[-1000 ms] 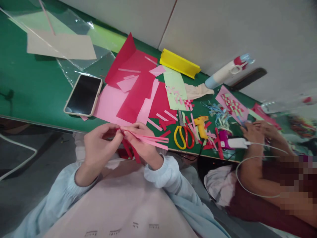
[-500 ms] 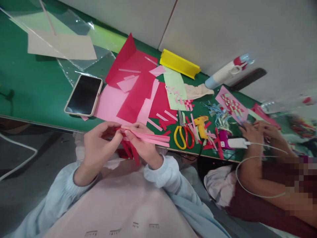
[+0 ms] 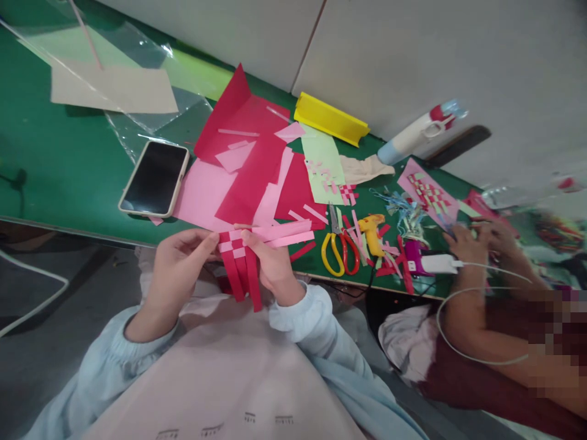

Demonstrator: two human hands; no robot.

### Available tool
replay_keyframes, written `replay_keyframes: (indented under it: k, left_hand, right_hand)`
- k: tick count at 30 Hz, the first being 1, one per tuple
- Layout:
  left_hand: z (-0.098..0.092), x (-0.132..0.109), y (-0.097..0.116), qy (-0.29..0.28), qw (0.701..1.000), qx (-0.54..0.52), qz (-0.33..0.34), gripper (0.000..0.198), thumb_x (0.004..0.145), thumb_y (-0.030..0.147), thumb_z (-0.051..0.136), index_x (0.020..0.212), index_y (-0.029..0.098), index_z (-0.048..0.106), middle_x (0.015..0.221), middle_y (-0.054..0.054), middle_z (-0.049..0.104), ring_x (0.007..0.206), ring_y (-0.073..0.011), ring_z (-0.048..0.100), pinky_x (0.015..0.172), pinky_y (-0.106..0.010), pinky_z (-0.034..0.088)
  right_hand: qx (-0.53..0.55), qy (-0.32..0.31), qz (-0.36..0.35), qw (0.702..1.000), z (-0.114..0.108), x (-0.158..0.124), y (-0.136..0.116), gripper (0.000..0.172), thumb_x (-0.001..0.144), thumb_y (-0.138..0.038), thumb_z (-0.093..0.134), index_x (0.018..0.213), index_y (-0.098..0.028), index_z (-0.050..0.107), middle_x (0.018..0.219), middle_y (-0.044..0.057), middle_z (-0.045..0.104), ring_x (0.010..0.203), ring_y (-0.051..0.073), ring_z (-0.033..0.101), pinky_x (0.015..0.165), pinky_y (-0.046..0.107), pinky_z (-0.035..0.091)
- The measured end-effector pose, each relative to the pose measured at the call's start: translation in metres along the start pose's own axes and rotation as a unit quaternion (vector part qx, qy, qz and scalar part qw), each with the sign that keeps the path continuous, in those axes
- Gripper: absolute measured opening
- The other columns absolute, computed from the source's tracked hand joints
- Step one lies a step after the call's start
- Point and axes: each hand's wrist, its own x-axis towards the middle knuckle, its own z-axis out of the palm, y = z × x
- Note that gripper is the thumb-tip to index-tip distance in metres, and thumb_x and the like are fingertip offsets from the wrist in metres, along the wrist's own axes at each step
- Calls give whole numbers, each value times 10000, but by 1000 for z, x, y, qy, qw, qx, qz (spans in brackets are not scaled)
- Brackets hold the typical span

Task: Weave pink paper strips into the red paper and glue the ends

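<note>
Between my hands, over the table's front edge, is a small checkered weave of paper strips (image 3: 233, 243) in red and pink. Red ends hang down from it and pink ends stretch out to the right. My left hand (image 3: 181, 266) pinches the left edge of the weave between thumb and forefinger. On the other side, my right hand (image 3: 270, 263) grips its right part, thumb on top where the pink strips leave the checks. The fingers behind the paper are partly hidden. Red card sheets (image 3: 257, 159) and pink paper (image 3: 206, 192) lie just beyond my hands.
A phone (image 3: 156, 177) lies left of the paper. Scissors (image 3: 337, 244) with yellow and red handles, a yellow glue gun (image 3: 373, 232) and loose strips are to the right. Farther right, a co-worker's hands (image 3: 477, 244) work beside a white cable and plug (image 3: 438, 264).
The weave has been turned so its checkered face shows, and the pink ends have fanned apart. My left hand has shifted slightly to the left edge. The table things stay put.
</note>
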Motion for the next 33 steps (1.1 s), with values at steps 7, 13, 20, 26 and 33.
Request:
replay_keyframes:
  k: [7, 13, 20, 26, 33]
  left_hand:
    - [-9, 6, 1, -92, 994, -3, 67, 190, 725, 324, 773, 871, 209, 738, 873, -42, 723, 724, -148, 673, 688, -267, 599]
    - [-20, 17, 17, -217, 967, 74, 115, 321, 620, 292, 852, 894, 203, 710, 933, -81, 716, 801, -187, 684, 670, -266, 585]
    - [-27, 23, 36, -308, 941, 122, 75, 250, 609, 270, 848, 803, 177, 719, 835, -79, 699, 702, -195, 679, 590, -286, 580]
    - [-29, 25, 46, -320, 934, 135, 79, 227, 549, 228, 849, 738, 174, 737, 770, -84, 691, 676, -182, 650, 598, -283, 574]
    - [-25, 23, 56, -316, 938, 135, 55, 270, 496, 246, 886, 695, 148, 732, 713, -95, 673, 620, -169, 617, 558, -275, 548]
  right_hand:
    - [33, -9, 53, 998, -2, 3, -2, 365, 609, -423, 865, 868, -205, 728, 876, 8, 755, 845, 189, 711, 821, 341, 610]
    - [6, -56, 85, 995, -4, -3, -14, 322, 652, -393, 850, 893, -207, 741, 901, 6, 759, 872, 185, 717, 862, 341, 597]
    - [-59, -86, 118, 988, -4, -12, -35, 251, 742, -374, 803, 927, -206, 770, 867, 6, 766, 808, 162, 714, 800, 299, 596]
    - [-55, -131, 135, 981, -3, -14, -42, 245, 773, -368, 786, 957, -207, 776, 912, 6, 770, 780, 138, 708, 741, 255, 593]
    - [-69, -126, 141, 979, 0, -15, -43, 258, 785, -355, 775, 987, -195, 774, 903, 13, 770, 779, 143, 709, 745, 262, 590]
